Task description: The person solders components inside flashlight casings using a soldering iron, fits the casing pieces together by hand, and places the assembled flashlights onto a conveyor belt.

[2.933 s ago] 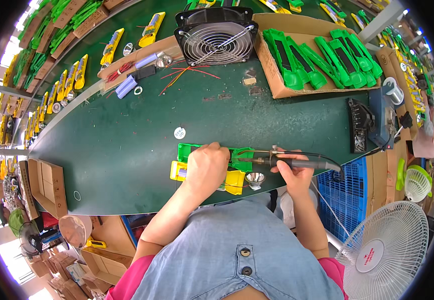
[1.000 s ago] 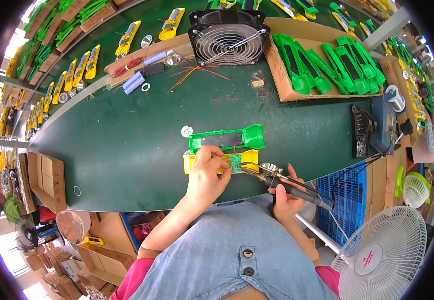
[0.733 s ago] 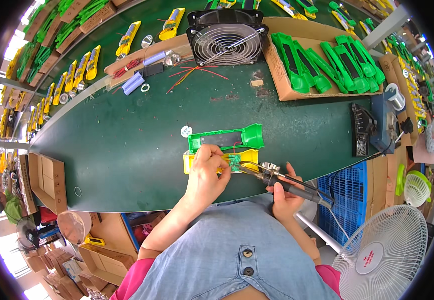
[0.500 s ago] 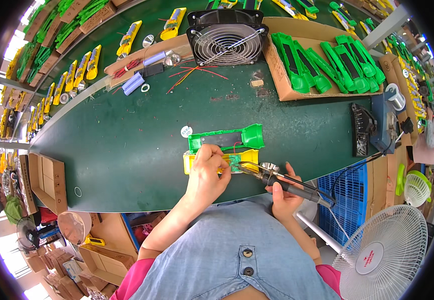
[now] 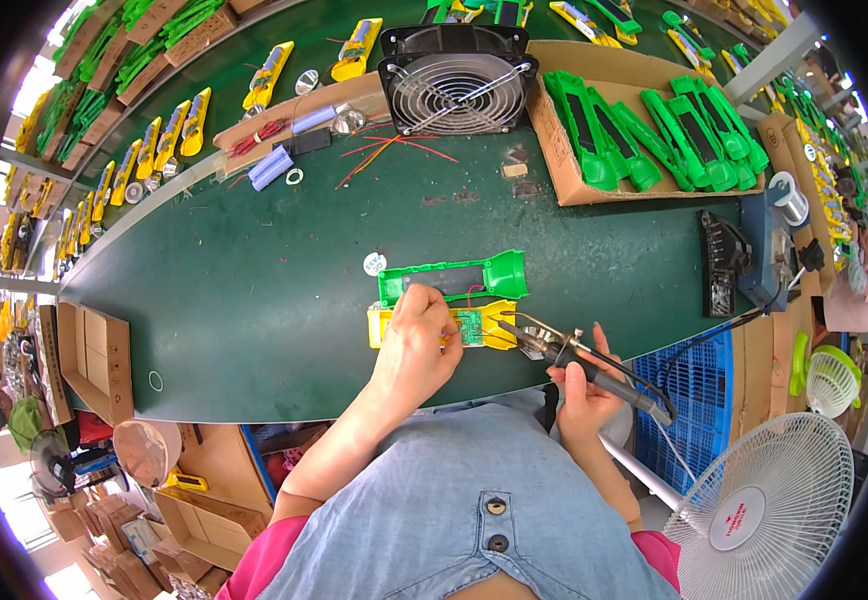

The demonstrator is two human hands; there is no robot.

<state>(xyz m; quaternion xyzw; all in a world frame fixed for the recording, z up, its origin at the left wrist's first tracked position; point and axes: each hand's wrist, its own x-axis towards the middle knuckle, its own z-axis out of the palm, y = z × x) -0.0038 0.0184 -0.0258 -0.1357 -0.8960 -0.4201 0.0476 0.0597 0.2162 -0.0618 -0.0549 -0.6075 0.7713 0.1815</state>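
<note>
My left hand [image 5: 414,335] is closed in a pinch over the left half of a yellow flashlight-shaped housing [image 5: 501,312]; what the fingertips hold is hidden. A small green circuit board [image 5: 470,327] lies in the housing, just right of those fingers. My right hand [image 5: 584,400] grips a soldering iron [image 5: 594,374] with a thin feed tube along it. Its tip is over the right end of the housing, apart from the board. Right behind lies a green half shell [image 5: 504,273] with a dark panel, joined by a thin red wire. A round white sticker [image 5: 374,263] is beside it.
Behind stand a metal-guarded fan [image 5: 458,90] and a cardboard box [image 5: 594,190] of green shells. Blue battery cells [image 5: 271,167] and loose wires [image 5: 394,150] lie back left. A soldering station [image 5: 762,240] with a solder spool [image 5: 788,198] stands right.
My right hand has drawn the soldering iron to the right, its tip leaving the circuit board. My left hand stays almost where it was on the yellow housing.
</note>
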